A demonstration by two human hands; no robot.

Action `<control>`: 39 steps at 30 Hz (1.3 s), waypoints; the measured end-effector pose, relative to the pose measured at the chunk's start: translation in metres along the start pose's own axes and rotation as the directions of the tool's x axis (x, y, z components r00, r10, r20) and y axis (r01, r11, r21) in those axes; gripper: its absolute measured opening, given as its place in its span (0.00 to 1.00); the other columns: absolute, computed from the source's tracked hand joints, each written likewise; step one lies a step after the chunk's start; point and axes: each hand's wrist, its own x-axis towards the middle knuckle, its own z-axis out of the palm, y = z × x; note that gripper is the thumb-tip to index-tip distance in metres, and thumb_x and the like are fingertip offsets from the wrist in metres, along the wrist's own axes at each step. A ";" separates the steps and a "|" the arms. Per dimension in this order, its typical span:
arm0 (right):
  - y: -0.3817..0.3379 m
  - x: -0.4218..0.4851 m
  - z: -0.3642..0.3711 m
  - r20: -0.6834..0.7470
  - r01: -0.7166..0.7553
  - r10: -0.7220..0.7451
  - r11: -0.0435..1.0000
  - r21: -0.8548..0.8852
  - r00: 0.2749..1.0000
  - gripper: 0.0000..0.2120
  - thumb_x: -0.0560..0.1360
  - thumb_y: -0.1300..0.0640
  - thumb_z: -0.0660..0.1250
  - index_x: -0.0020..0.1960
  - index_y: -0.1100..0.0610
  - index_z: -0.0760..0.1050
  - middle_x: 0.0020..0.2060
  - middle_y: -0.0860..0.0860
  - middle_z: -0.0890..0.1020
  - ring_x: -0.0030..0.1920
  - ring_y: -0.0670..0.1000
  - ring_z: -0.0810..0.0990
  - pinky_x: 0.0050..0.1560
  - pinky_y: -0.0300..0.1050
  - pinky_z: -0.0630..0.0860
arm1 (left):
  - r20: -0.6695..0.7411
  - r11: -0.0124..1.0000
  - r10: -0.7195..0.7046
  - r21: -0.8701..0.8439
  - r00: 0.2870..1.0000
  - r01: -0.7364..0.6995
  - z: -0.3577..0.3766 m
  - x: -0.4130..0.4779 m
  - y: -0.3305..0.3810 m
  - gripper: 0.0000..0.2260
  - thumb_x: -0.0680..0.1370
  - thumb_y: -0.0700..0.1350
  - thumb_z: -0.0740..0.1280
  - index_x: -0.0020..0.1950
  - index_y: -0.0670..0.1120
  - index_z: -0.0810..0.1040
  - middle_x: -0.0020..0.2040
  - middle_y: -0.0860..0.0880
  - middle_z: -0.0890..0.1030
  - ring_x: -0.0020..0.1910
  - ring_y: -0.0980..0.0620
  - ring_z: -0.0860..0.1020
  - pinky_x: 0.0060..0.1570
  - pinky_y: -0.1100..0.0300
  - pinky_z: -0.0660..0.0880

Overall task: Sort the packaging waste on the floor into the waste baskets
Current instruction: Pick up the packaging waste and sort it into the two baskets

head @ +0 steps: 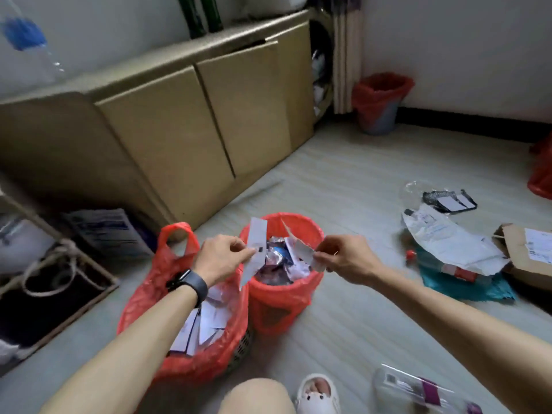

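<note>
Two waste baskets lined with red bags stand on the floor in front of me. The nearer left basket [143,297] holds white paper pieces. The right basket [310,234] holds crumpled foil and paper. My left hand [222,255] pinches a white paper strip [257,243] above the gap between the baskets. My right hand [343,258] pinches a torn white paper piece [301,249] over the right basket. More packaging waste lies at the right: a white mailer bag [448,237], a black mailer [448,201], a teal bag [466,285] and a cardboard box [528,252].
A third red-lined bin [379,106] stands in the far corner. A beige cabinet [191,127] runs along the left. A dark rope-handled basket [56,291] sits at the left. A clear plastic package [418,389] lies near my white slipper [316,392]. A red bag [542,174] shows at the right edge.
</note>
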 end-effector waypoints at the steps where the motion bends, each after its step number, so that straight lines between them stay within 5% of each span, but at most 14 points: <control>1: -0.016 0.005 0.017 0.034 0.022 -0.022 1.000 -0.015 0.999 0.07 0.74 0.57 0.70 0.38 0.49 0.81 0.33 0.46 0.84 0.35 0.44 0.81 0.39 0.42 0.76 | -0.040 0.998 -0.069 -0.013 0.997 0.068 -0.011 -0.013 -0.027 0.14 0.76 0.55 0.69 0.35 0.49 0.79 0.32 0.54 0.80 0.35 0.54 0.78 0.36 0.58 0.71; 5: -0.047 0.006 0.080 0.160 0.083 -0.066 0.991 -0.105 0.985 0.07 0.75 0.57 0.66 0.44 0.57 0.83 0.40 0.52 0.86 0.45 0.49 0.83 0.47 0.43 0.76 | -0.061 0.937 -0.342 -0.088 0.938 0.337 -0.017 -0.059 -0.111 0.12 0.79 0.50 0.63 0.37 0.47 0.76 0.31 0.51 0.79 0.32 0.49 0.81 0.36 0.56 0.73; 9: -0.068 -0.001 0.141 0.256 0.088 -0.070 0.994 -0.060 0.964 0.07 0.72 0.57 0.65 0.42 0.53 0.82 0.42 0.50 0.86 0.45 0.49 0.83 0.46 0.42 0.76 | -0.016 0.864 -0.495 -0.114 0.869 0.490 -0.004 -0.092 -0.168 0.10 0.79 0.49 0.62 0.40 0.46 0.75 0.35 0.46 0.82 0.35 0.45 0.82 0.40 0.56 0.76; 12: -0.072 -0.004 0.177 0.320 0.035 -0.046 0.999 0.041 0.946 0.14 0.72 0.57 0.65 0.56 0.53 0.82 0.51 0.50 0.86 0.51 0.49 0.83 0.56 0.44 0.78 | 0.000 0.829 -0.535 -0.195 0.845 0.525 0.009 -0.104 -0.176 0.04 0.79 0.47 0.65 0.50 0.48 0.78 0.40 0.48 0.81 0.42 0.44 0.81 0.44 0.56 0.75; 14: -0.067 -0.008 0.191 0.342 0.038 -0.042 0.999 0.021 0.939 0.23 0.73 0.57 0.65 0.68 0.54 0.75 0.63 0.51 0.80 0.62 0.51 0.79 0.64 0.42 0.73 | 0.029 0.821 -0.544 -0.191 0.839 0.539 0.021 -0.108 -0.176 0.13 0.79 0.49 0.65 0.62 0.47 0.75 0.51 0.46 0.82 0.54 0.42 0.79 0.52 0.55 0.73; 20: -0.035 -0.029 0.200 0.316 0.329 -0.217 0.871 -0.364 0.924 0.26 0.75 0.48 0.63 0.73 0.44 0.67 0.76 0.49 0.63 0.71 0.58 0.65 0.64 0.55 0.72 | 0.154 0.855 -0.518 0.058 0.842 0.515 0.043 -0.111 -0.165 0.25 0.79 0.53 0.64 0.74 0.49 0.66 0.72 0.42 0.66 0.70 0.40 0.66 0.69 0.54 0.64; 25: -0.002 -0.038 0.170 0.370 0.277 -0.127 0.878 -0.390 0.920 0.28 0.76 0.48 0.63 0.75 0.41 0.62 0.74 0.52 0.66 0.71 0.60 0.67 0.66 0.58 0.70 | 0.124 0.914 -0.398 0.145 0.909 0.380 0.054 -0.105 -0.133 0.21 0.78 0.53 0.64 0.71 0.53 0.69 0.77 0.47 0.57 0.75 0.43 0.57 0.73 0.52 0.59; 31: 0.035 -0.028 0.067 0.217 0.061 0.056 0.867 -0.495 0.974 0.23 0.78 0.51 0.64 0.72 0.53 0.68 0.66 0.57 0.76 0.66 0.60 0.74 0.63 0.49 0.72 | 0.132 0.999 -0.027 0.050 0.991 0.020 0.070 -0.067 -0.043 0.18 0.77 0.48 0.65 0.66 0.49 0.74 0.67 0.46 0.73 0.67 0.43 0.70 0.68 0.49 0.66; 34: 0.070 -0.036 0.008 0.133 -0.090 0.190 0.837 -0.540 0.973 0.21 0.78 0.48 0.63 0.70 0.50 0.70 0.64 0.54 0.77 0.65 0.57 0.74 0.63 0.49 0.73 | 0.250 0.977 0.199 0.031 0.948 -0.213 0.081 -0.041 0.025 0.18 0.77 0.50 0.63 0.67 0.49 0.74 0.62 0.46 0.79 0.63 0.45 0.76 0.64 0.52 0.71; 39: 0.133 -0.073 -0.063 0.082 -0.296 0.414 0.763 -0.575 0.907 0.20 0.78 0.47 0.63 0.68 0.50 0.72 0.61 0.51 0.81 0.62 0.55 0.77 0.61 0.47 0.74 | 0.547 0.881 0.314 0.137 0.776 -0.453 0.122 -0.016 0.140 0.20 0.77 0.53 0.61 0.68 0.51 0.72 0.61 0.49 0.80 0.63 0.46 0.76 0.66 0.51 0.70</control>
